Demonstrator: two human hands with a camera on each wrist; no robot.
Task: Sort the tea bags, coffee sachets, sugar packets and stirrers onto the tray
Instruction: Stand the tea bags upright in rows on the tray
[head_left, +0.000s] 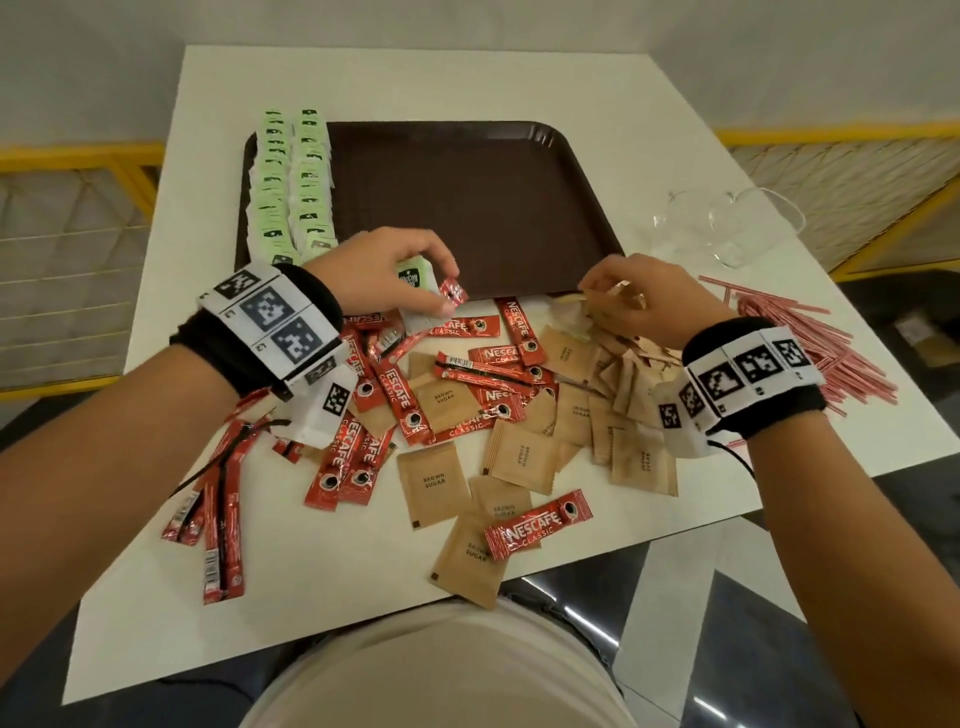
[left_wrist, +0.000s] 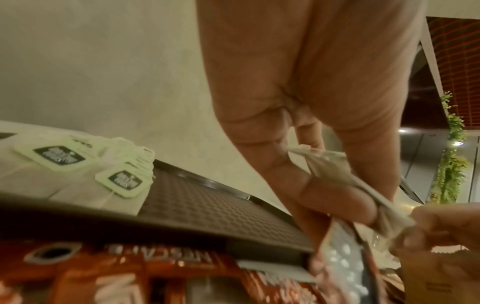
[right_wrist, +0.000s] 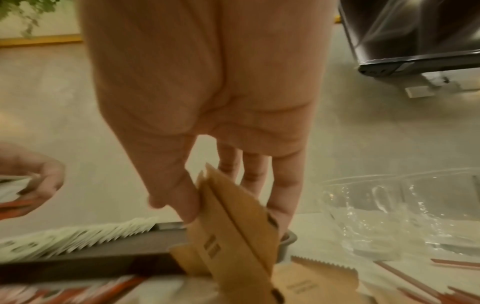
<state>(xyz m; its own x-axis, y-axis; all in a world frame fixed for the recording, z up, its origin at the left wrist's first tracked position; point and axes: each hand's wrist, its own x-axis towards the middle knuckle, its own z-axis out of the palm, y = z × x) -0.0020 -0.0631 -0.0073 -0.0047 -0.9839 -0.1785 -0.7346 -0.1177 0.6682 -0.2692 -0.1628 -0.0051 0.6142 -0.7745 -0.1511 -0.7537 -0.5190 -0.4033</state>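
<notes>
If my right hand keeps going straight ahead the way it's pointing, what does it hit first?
Probably the near rim of the brown tray: the right hand, holding brown sugar packets, sits just short of it, though depth is unclear.

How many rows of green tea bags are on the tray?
2. Both run along the left side of the tray: the left row by the rim, the right row beside it.

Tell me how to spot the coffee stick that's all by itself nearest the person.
Find the white table, then the mess of packets in front of the brown tray. At the near edge one red coffee stick lies across brown sugar packets, apart from the other red sticks.
</notes>
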